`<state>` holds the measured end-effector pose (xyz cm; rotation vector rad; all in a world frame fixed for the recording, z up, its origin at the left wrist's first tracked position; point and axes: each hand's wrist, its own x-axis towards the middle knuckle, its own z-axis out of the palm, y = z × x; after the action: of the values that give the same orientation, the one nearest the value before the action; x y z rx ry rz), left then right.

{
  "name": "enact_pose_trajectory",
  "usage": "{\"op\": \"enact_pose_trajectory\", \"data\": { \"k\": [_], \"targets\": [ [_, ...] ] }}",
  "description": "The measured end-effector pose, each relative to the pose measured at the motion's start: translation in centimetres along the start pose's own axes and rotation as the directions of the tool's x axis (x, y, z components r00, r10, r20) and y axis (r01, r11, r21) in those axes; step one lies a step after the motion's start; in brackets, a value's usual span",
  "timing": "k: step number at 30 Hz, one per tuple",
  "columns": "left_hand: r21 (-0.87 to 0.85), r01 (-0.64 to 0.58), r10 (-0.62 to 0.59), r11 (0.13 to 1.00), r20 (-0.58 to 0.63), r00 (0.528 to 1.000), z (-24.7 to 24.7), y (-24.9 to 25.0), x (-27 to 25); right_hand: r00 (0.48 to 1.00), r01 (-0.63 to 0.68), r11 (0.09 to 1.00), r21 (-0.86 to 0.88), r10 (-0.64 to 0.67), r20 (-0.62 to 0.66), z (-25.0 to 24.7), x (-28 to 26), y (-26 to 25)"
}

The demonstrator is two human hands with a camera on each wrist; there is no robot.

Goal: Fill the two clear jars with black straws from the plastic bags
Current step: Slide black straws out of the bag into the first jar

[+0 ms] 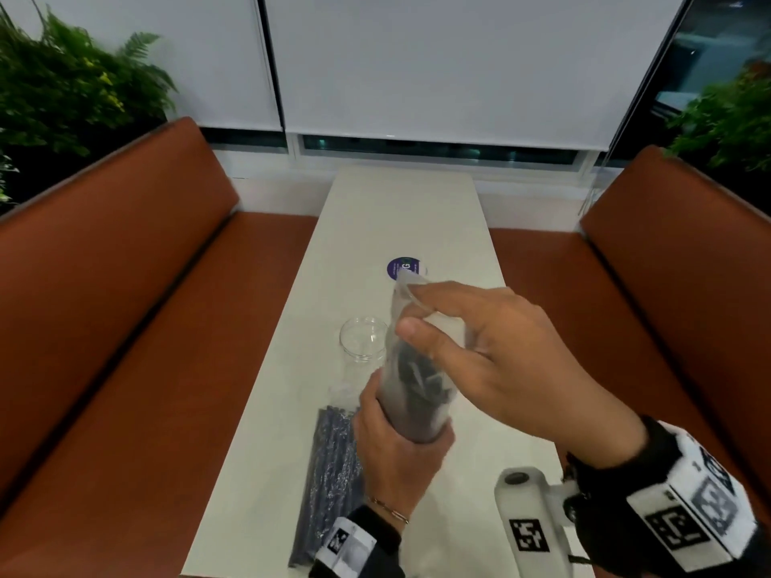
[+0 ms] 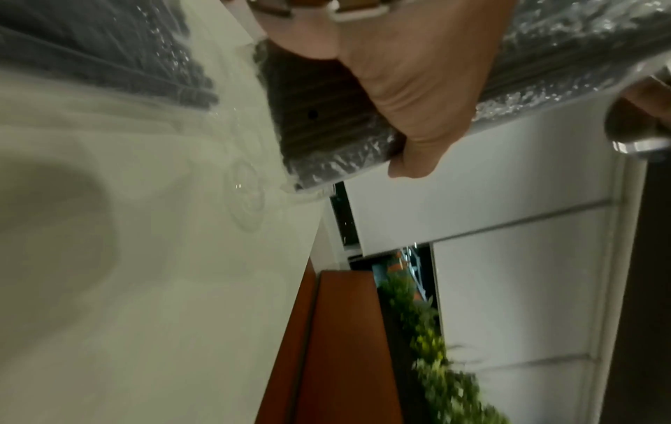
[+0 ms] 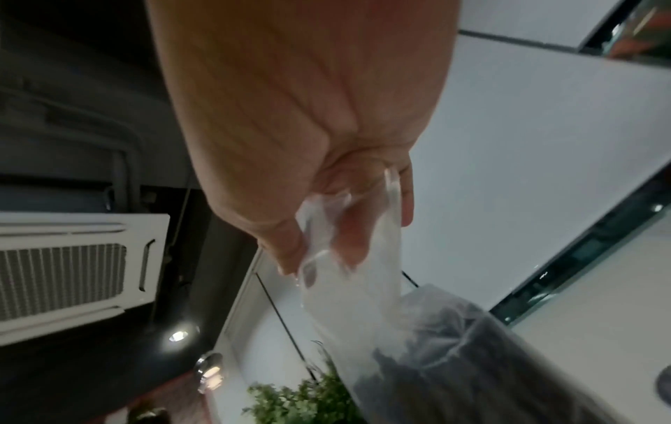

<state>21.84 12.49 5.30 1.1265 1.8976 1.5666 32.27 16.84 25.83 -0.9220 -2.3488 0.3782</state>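
Observation:
My left hand (image 1: 390,444) grips the lower part of a plastic bag of black straws (image 1: 417,394), held upright above the table. My right hand (image 1: 454,344) pinches the bag's clear top edge (image 1: 406,292) between thumb and fingers. In the right wrist view the fingers (image 3: 348,235) hold the clear film above the dark straws (image 3: 446,367). The left wrist view shows my left hand (image 2: 410,94) wrapped round the bag (image 2: 327,123). One clear jar (image 1: 362,342) stands open and empty just left of the bag. A second bag of straws (image 1: 329,477) lies flat on the table by my left wrist.
The narrow white table (image 1: 400,210) runs away from me between two orange-brown benches (image 1: 117,294) (image 1: 667,260). A round purple sticker (image 1: 402,267) lies beyond the held bag. Green plants (image 1: 62,89) stand behind the benches, and white blinds cover the window.

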Motion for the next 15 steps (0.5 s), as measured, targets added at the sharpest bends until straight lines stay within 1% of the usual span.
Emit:
{"op": "enact_pose_trajectory", "data": {
  "k": [2,4,6,8,9,10,12,14,15],
  "targets": [
    [-0.017,0.023,-0.023,1.000,-0.031,0.999,-1.7,-0.1,1.8,0.999,0.029,0.999,0.015,-0.029,0.015,-0.2,1.6,-0.6],
    [0.036,0.034,-0.033,0.999,-0.010,0.999,-4.3,-0.3,3.8,0.999,0.050,0.999,-0.008,-0.050,0.009,-0.7,3.4,-0.5],
    [0.156,0.041,-0.050,0.987,0.058,0.997,-7.6,-0.9,6.0,0.999,-0.019,1.000,0.008,0.019,0.034,-1.2,5.0,0.2],
    [0.311,0.011,-0.058,0.950,0.143,0.988,-11.2,-1.6,8.4,0.990,-0.103,0.995,-0.003,0.103,0.096,-1.0,6.3,1.3],
    [0.406,-0.025,-0.057,0.913,0.189,0.980,-12.9,-1.8,9.6,0.986,-0.101,0.993,-0.055,0.107,0.125,-0.4,7.0,2.0],
    [0.510,-0.074,-0.058,0.857,0.239,0.969,-14.5,-1.8,10.9,0.984,-0.064,0.989,-0.134,0.085,0.158,0.5,7.6,2.6],
    [0.691,-0.175,-0.092,0.701,0.331,0.939,-17.0,-1.4,13.3,0.966,0.078,0.945,-0.319,0.007,0.257,3.5,8.7,3.7],
    [0.792,-0.251,-0.155,0.557,0.397,0.905,-18.6,-0.8,15.5,0.928,0.224,0.867,-0.446,-0.050,0.368,7.6,9.4,4.7],
    [0.818,-0.287,-0.187,0.498,0.424,0.886,-19.1,-0.6,16.5,0.908,0.273,0.840,-0.469,-0.063,0.415,9.9,9.6,5.2]
  ]
}}
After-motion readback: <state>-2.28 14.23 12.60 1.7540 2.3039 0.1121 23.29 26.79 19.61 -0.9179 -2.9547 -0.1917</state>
